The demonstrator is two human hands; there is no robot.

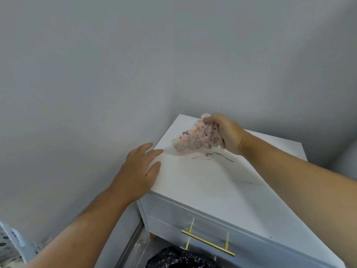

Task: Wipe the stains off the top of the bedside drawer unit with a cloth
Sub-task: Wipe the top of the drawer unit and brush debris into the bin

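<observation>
A white bedside drawer unit (222, 192) stands in the corner, its top facing me. Dark scribbled stains (218, 156) mark the top near the middle, and a fainter streak (245, 182) lies to their right. My right hand (229, 134) grips a bunched white cloth with pink and purple speckles (195, 141); the cloth hangs down and its lower edge touches the top just behind the stains. My left hand (141, 171) rests flat on the unit's left edge, fingers spread, holding nothing.
Grey walls (96, 84) meet in a corner right behind the unit. A gold bar handle (207, 242) runs across the drawer front. A black plastic bag (179, 258) lies on the floor below, and a dotted white item (11, 240) shows at the lower left.
</observation>
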